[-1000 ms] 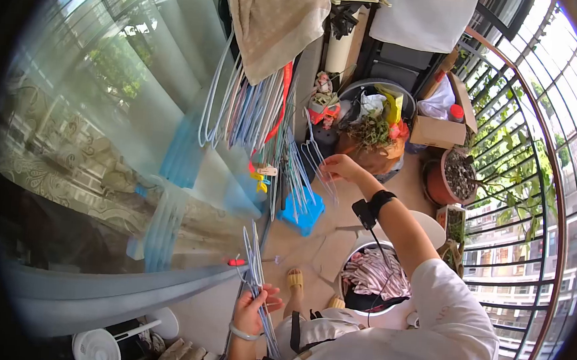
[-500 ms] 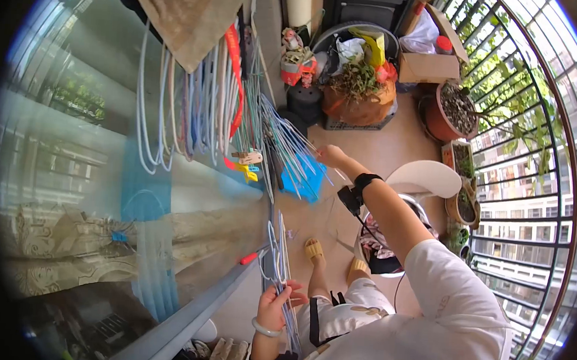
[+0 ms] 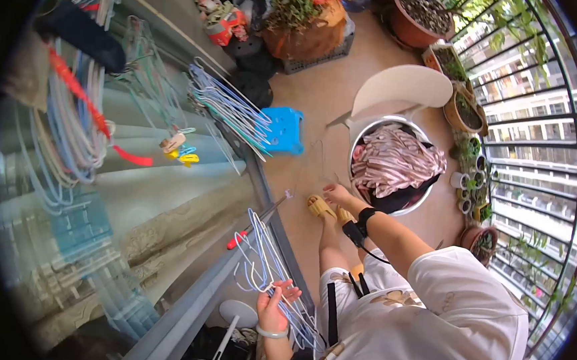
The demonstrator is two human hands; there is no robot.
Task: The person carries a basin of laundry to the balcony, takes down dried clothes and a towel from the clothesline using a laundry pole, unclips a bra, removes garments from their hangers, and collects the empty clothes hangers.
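Note:
My left hand point(image 3: 276, 303), with a pale bangle at the wrist, holds several white and blue clothes hangers point(image 3: 266, 259), its fingers partly loose around them. In my right hand point(image 3: 336, 194) the fingers are pinched on a thin wire hanger point(image 3: 321, 157), faint against the floor, beside the metal basin. More blue and white hangers point(image 3: 230, 106) hang in a bunch from the rack at the left. Green hangers point(image 3: 150, 77) and another thick bunch point(image 3: 79, 115), with a red ribbon point(image 3: 80, 92), hang further left.
A metal basin point(image 3: 393, 212) with striped pink cloth point(image 3: 397, 159) stands beside a pale chair point(image 3: 402, 87). A blue stool point(image 3: 284, 130) sits near the glass. Potted plants point(image 3: 463, 115) line the railing at right. A red-handled tool point(image 3: 236, 240) lies along the window frame.
My right hand has come away from the hanging bunch, moving down toward my body with a thin hanger. The view has shifted, showing more of the basin. My left hand still holds its hangers.

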